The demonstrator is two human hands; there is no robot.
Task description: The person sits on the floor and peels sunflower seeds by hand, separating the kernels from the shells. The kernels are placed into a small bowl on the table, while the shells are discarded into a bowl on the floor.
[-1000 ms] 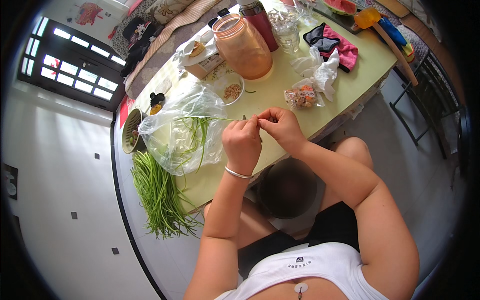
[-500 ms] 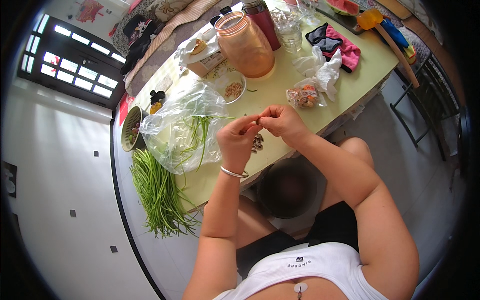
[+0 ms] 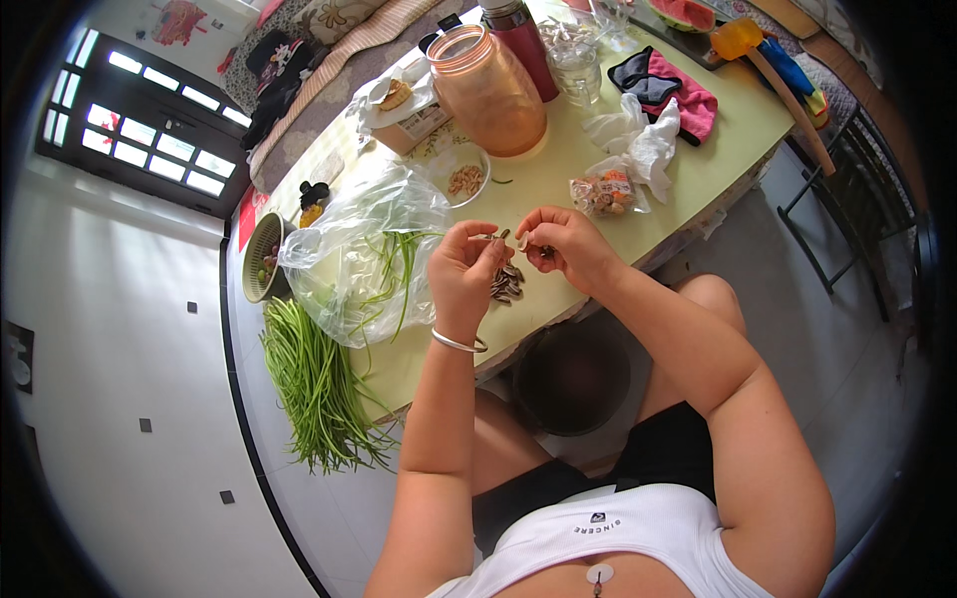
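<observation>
Over the near table edge, my left hand (image 3: 463, 267) pinches a small dark piece, like half a seed shell (image 3: 503, 235), between thumb and fingertips. Close by on its right, my right hand (image 3: 566, 244) holds a small pale bit, like a kernel (image 3: 523, 241), and a dark bit shows under its fingers. A small gap separates the two hands. Beneath them lies a pile of dark, pale-striped pieces that look like sunflower seeds (image 3: 507, 286). Farther back, a white bowl (image 3: 482, 189) contains small tan pieces (image 3: 466, 180).
A clear plastic bag (image 3: 339, 269) and green stalks (image 3: 317, 389) lie left. Behind stand an orange jar (image 3: 490, 100), red flask (image 3: 526, 50) and glass (image 3: 578, 80). Right are a snack packet (image 3: 606, 191), tissues (image 3: 653, 149) and pink cloth (image 3: 690, 105). A dark bin (image 3: 571, 377) stands below.
My hands have drawn apart from a shared pinch. A dark piece now shows in the left fingers and a pale bit in the right.
</observation>
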